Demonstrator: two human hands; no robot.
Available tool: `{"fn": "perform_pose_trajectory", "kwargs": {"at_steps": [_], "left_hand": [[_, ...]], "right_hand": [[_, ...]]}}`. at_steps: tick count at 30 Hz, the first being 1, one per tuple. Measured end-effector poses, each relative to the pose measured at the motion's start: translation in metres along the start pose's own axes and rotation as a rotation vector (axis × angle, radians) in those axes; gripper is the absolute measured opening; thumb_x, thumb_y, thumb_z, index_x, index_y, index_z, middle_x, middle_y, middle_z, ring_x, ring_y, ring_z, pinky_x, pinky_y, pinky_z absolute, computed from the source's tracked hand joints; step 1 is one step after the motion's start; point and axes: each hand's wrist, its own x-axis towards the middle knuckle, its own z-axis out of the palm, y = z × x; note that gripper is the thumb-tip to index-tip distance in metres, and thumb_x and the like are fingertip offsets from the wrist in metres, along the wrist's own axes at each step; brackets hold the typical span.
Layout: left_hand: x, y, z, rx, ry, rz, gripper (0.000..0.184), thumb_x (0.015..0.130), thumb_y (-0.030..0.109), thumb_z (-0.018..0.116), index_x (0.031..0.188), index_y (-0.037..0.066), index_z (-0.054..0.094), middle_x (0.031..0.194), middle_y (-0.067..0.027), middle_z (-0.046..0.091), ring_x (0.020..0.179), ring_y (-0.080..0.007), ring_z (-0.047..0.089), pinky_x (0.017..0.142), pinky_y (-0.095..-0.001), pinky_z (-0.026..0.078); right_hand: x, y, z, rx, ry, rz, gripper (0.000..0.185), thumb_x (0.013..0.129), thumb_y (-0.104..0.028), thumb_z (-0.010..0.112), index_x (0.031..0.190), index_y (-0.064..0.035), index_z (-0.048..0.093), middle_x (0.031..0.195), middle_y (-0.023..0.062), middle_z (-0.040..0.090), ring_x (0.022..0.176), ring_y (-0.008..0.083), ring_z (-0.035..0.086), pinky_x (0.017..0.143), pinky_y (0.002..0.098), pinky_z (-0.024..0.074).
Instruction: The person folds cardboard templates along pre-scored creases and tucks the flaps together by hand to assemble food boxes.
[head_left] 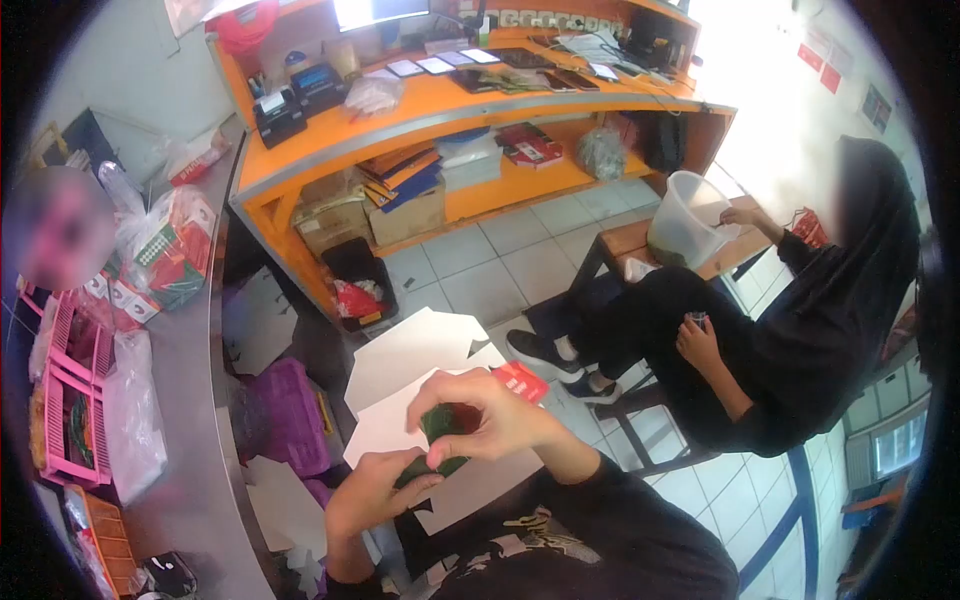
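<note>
My right hand point(485, 405) curls over a dark green, leaf-like piece point(437, 424), thumb and fingers closed on it. From below, my left hand point(372, 492) pinches the lower part of the same green piece. A dark red patch shows inside the curl of my right hand, and I cannot make out what it is. Beneath both hands lies an open white cardboard box point(410, 355), its flaps spread over my lap. Something flat and red point(520, 380) sticks out beside my right wrist.
On the right, a seated person in black point(820, 300) has one hand at a translucent bucket point(685, 215) on a wooden bench. An orange desk point(400, 150) with phones stands ahead. At left, a metal counter point(185, 400) carries pink baskets point(75, 400) and plastic bags; a purple container point(290, 415) sits below.
</note>
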Motion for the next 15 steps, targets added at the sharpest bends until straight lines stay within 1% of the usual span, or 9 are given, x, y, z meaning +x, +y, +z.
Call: {"fn": "perform_pose_trajectory", "kwargs": {"at_steps": [2,5,7,8,9,11,12,14,15], "left_hand": [[-0.001,0.000,-0.003,0.003,-0.087,0.013,0.021,0.085,0.016,0.068,0.099,0.000,0.063,0.077,-0.0174,0.065,0.066,-0.0288,0.065,0.062,-0.0341,0.049],[-0.001,0.003,0.005,-0.066,0.039,0.051,0.022,0.085,0.016,0.068,0.100,0.000,0.063,0.076,-0.0177,0.064,0.063,-0.0274,0.063,0.061,-0.0341,0.049],[-0.003,0.008,0.010,-0.065,0.187,-0.050,0.023,0.086,0.017,0.067,0.101,0.000,0.064,0.075,-0.0171,0.064,0.061,-0.0247,0.062,0.060,-0.0335,0.049],[-0.003,0.010,0.011,-0.070,0.192,-0.061,0.023,0.086,0.017,0.067,0.101,0.000,0.064,0.075,-0.0171,0.064,0.061,-0.0247,0.062,0.060,-0.0335,0.049],[-0.003,0.011,0.013,-0.128,0.162,-0.089,0.022,0.086,0.016,0.067,0.101,0.000,0.064,0.074,-0.0150,0.064,0.061,-0.0217,0.062,0.059,-0.0326,0.049],[-0.005,0.010,0.015,-0.186,0.133,-0.120,0.022,0.086,0.015,0.068,0.101,0.000,0.064,0.072,-0.0129,0.063,0.060,-0.0188,0.061,0.058,-0.0318,0.049],[-0.006,0.006,0.016,-0.257,0.092,-0.069,0.021,0.085,0.013,0.068,0.101,-0.001,0.064,0.072,-0.0097,0.064,0.061,-0.0149,0.061,0.057,-0.0296,0.048],[-0.009,0.003,0.018,-0.334,0.036,-0.015,0.020,0.085,0.011,0.068,0.100,-0.001,0.064,0.072,-0.0066,0.064,0.062,-0.0110,0.060,0.056,-0.0275,0.048],[-0.011,0.001,0.016,-0.433,-0.070,-0.133,0.018,0.085,0.009,0.068,0.100,-0.002,0.065,0.074,-0.0043,0.064,0.064,-0.0085,0.058,0.056,-0.0255,0.047]], "right_hand": [[-0.004,0.000,0.001,-0.139,0.092,0.073,0.033,0.080,-0.021,0.074,0.104,-0.0037,0.058,0.082,0.0067,0.060,0.075,0.0185,0.057,0.065,0.0300,0.0434],[-0.010,0.009,0.003,-0.334,0.241,0.216,0.040,0.087,-0.024,0.067,0.116,-0.0027,0.052,0.080,0.0106,0.058,0.072,0.0222,0.056,0.067,0.0322,0.0442],[-0.010,0.013,0.009,-0.387,0.456,0.380,0.043,0.085,-0.029,0.068,0.114,-0.0019,0.051,0.077,0.0163,0.058,0.071,0.0343,0.060,0.066,0.0410,0.0460],[-0.009,0.022,0.010,-0.290,0.477,0.298,0.035,0.086,-0.028,0.068,0.104,-0.0014,0.056,0.071,0.0119,0.056,0.065,0.0248,0.057,0.061,0.0355,0.0437],[-0.008,0.022,0.007,-0.285,0.468,0.303,0.035,0.086,-0.028,0.068,0.104,-0.0014,0.056,0.071,0.0119,0.056,0.065,0.0248,0.057,0.061,0.0355,0.0437],[-0.008,0.019,-0.001,-0.063,0.202,0.399,0.027,0.085,-0.026,0.070,0.092,-0.0016,0.059,0.067,0.0051,0.054,0.064,0.0129,0.051,0.056,0.0284,0.0382],[-0.008,0.014,0.001,0.102,0.245,0.390,0.023,0.083,-0.022,0.072,0.086,-0.0027,0.059,0.064,-0.0002,0.051,0.064,0.0061,0.044,0.055,0.0237,0.0332],[-0.008,0.007,0.006,0.132,0.248,0.262,0.022,0.082,-0.020,0.073,0.086,-0.0036,0.060,0.065,-0.0005,0.052,0.063,0.0071,0.043,0.056,0.0244,0.0335],[-0.008,0.003,0.007,0.163,0.244,0.126,0.020,0.081,-0.018,0.074,0.086,-0.0044,0.060,0.065,-0.0007,0.053,0.061,0.0081,0.042,0.056,0.0251,0.0339]]}}
